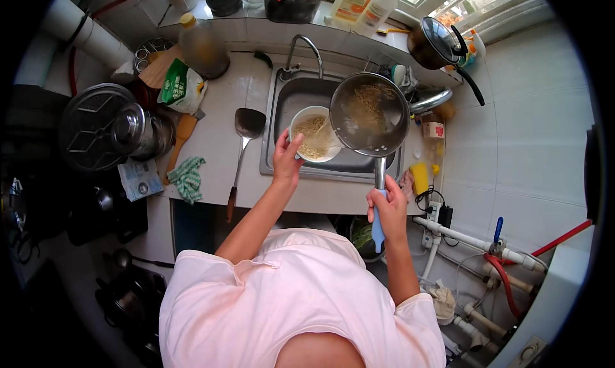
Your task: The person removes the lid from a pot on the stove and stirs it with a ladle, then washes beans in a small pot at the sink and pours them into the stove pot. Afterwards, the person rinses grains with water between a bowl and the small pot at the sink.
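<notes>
Over the sink (279, 105), my left hand (287, 156) grips the near-left side of a white bowl (310, 109). Noodles (311, 134) and cloudy liquid lie in the bowl. My right hand (388, 204) is wrapped around the blue-ended handle of a saucepan (405, 121). The pan is tilted toward the bowl, and a pale stream runs from its left rim into it. More noodles (371, 104) and broth show inside the pan. A wok spatula (241, 156) lies on the counter left of the sink.
A curved faucet (307, 40) rises behind the sink. Leftward stand a steel pot (138, 134), an oil jug (204, 48), a green-white bag (182, 89) and a checked cloth (188, 179). A lidded pot (432, 44) sits on the right ledge, handle jutting out. A power strip (432, 222) hangs at right.
</notes>
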